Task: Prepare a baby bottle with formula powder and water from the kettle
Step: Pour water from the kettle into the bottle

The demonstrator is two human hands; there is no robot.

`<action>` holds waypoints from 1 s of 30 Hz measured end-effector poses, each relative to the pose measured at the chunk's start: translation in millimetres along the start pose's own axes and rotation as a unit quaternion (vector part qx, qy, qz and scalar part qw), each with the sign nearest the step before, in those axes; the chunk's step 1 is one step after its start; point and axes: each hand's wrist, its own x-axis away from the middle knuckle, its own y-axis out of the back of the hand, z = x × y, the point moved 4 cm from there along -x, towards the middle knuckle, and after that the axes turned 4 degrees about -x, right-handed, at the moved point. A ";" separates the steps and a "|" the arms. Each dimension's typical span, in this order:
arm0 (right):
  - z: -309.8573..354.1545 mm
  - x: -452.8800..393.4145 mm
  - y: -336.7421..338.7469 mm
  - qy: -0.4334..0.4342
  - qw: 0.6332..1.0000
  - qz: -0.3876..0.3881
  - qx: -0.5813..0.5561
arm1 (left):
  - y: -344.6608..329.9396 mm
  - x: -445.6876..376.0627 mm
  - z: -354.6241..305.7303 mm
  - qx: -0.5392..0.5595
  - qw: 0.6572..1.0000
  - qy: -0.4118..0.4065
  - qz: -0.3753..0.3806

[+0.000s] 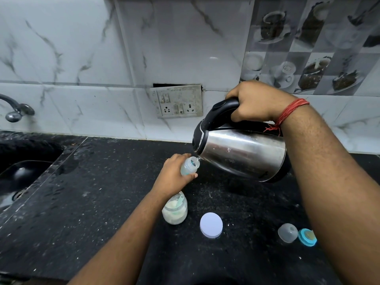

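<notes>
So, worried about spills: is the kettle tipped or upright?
Tipped: the kettle leans, spout at the bottle mouth.

Head view, close, angled down over counter (102,202).

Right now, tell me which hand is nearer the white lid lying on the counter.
Left. The left hand grips the baby bottle just beyond the white lid, past the powder jar. The right hand is up on the kettle handle, farther off.
</notes>
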 end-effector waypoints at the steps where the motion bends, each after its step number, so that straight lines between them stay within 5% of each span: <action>1: 0.4 0.3 0.5 0.000 1.000 0.000 0.001 | 0.1 0.1 -0.5 -0.001 1.000 -0.001 0.001; 30: -2.1 -0.8 10.1 -0.004 1.000 -0.002 0.022 | -5.2 -3.1 -8.3 0.017 1.000 -0.015 -0.002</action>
